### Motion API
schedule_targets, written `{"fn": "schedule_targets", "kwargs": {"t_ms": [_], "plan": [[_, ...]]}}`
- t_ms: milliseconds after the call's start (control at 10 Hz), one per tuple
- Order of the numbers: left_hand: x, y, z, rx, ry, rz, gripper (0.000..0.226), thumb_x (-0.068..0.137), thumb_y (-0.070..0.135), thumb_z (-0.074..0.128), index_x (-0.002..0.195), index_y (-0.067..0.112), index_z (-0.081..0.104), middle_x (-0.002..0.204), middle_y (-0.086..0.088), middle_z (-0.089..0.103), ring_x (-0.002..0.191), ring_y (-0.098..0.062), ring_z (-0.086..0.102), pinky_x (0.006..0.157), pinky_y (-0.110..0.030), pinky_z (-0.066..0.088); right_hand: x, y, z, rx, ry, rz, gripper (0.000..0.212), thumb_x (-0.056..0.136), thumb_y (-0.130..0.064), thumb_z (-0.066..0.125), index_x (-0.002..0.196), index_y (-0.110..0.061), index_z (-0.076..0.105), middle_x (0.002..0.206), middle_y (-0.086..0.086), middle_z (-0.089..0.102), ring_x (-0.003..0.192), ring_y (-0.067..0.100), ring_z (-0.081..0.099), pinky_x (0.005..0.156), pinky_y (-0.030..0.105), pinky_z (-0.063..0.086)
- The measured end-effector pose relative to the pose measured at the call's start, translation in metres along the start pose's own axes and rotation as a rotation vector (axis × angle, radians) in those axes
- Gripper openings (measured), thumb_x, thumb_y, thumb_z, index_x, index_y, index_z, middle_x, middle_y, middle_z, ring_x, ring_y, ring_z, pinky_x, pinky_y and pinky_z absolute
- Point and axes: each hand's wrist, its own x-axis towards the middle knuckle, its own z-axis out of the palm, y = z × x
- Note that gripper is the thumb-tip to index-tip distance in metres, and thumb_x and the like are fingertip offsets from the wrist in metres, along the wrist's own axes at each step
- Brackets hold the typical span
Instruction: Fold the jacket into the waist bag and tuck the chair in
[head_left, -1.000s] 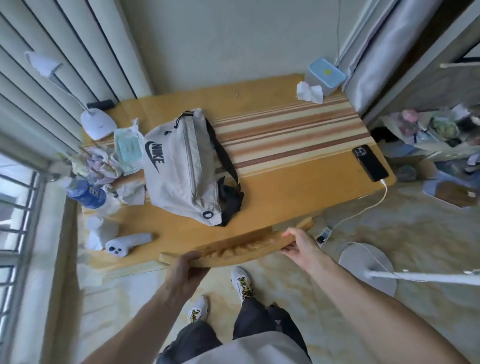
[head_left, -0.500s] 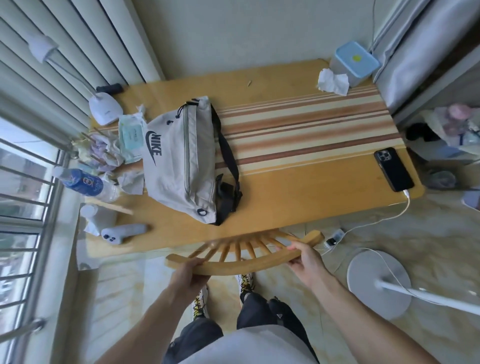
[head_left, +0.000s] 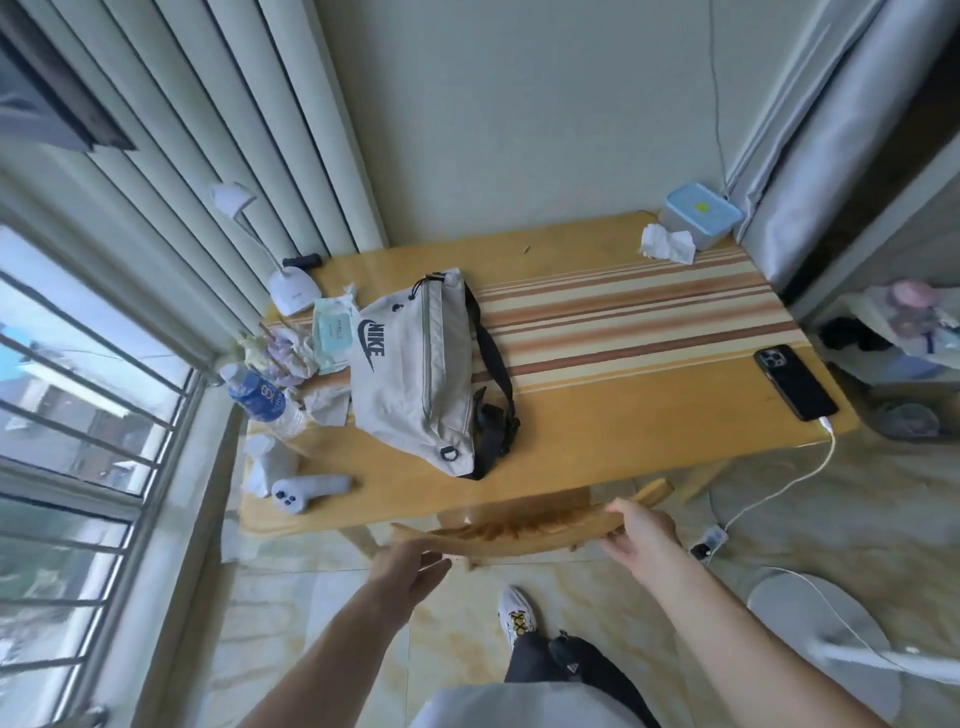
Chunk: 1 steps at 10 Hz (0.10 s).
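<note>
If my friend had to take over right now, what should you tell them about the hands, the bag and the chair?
Left hand: on the left end of the chair back, grip loose, fingers look partly open.
Right hand: holding the right end of the chair back.
Waist bag: zipped shut and bulging on the table, no jacket in sight.
Done: the bag appears packed. The chair back sits at the table edge, seat mostly underneath.
Left: a last push if needed, then let go.

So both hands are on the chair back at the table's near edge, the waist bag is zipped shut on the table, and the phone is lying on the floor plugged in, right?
Not quite. The head view shows the phone lying on the table near its right edge, plugged into a white cable, not on the floor. The rest holds: left hand and right hand on the chair back, waist bag zipped shut.
</note>
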Motion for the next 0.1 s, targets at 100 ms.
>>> {"fn": "schedule_targets", "kwargs": {"t_ms": [100], "plan": [[-0.0136,-0.011,-0.0252,0.0,-0.05,0.053,0.015,0.099,0.008,0.058,0.108,-0.003,0.062,0.106,-0.02,0.074,0.093,-0.033,0.074,0.071,-0.035,0.063,-0.0511,-0.0035,-0.0024,0.027,-0.033,-0.218,0.038,0.095,-0.013,0.068,0.131,-0.005,0.058,0.13,0.016,0.062,0.112,0.029,0.065,0.09,0.039,0.058]]}}
